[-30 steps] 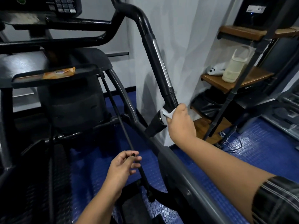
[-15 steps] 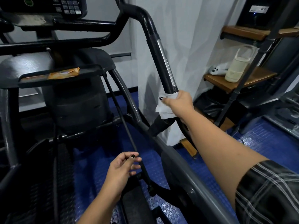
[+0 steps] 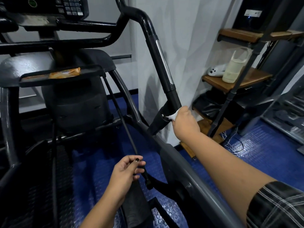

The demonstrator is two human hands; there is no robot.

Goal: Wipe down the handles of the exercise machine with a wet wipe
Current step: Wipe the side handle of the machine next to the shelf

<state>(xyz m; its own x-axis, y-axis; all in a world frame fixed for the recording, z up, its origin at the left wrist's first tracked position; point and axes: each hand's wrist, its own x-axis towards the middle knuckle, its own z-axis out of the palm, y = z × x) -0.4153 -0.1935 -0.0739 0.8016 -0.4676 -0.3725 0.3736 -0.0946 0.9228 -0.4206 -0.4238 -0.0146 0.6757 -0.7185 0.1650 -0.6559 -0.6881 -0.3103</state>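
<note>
The top of the exercise machine's console point(image 3: 49, 5) is cut off by the upper edge of the head view, and the right forearm leaves the frame at lower right under a plaid sleeve point(image 3: 279, 206).

The right hand point(image 3: 185, 124) is closed around a white wet wipe point(image 3: 172, 116). Only a crumpled corner shows past the knuckles, and the fingers are hidden behind the hand. The wipe presses against the lower end of the black handle point(image 3: 162, 63), just above its joint. The handle's long axis runs diagonally, from a bend at upper left down to the right hand, with a silver strip along it.

The left hand point(image 3: 125, 171) sits low and centre, its fingers loosely curled at a thin black rod point(image 3: 120, 112). I cannot tell whether they actually grip it.

A white curtain point(image 3: 184, 46) hangs just behind the handle. A grey side rail point(image 3: 205, 178) slants beneath the right arm. Open blue floor point(image 3: 263, 145) lies to the right, below a wooden shelf point(image 3: 256, 78) holding a cream jug point(image 3: 233, 69). An orange packet point(image 3: 65, 74) lies in the machine's tray at left.
</note>
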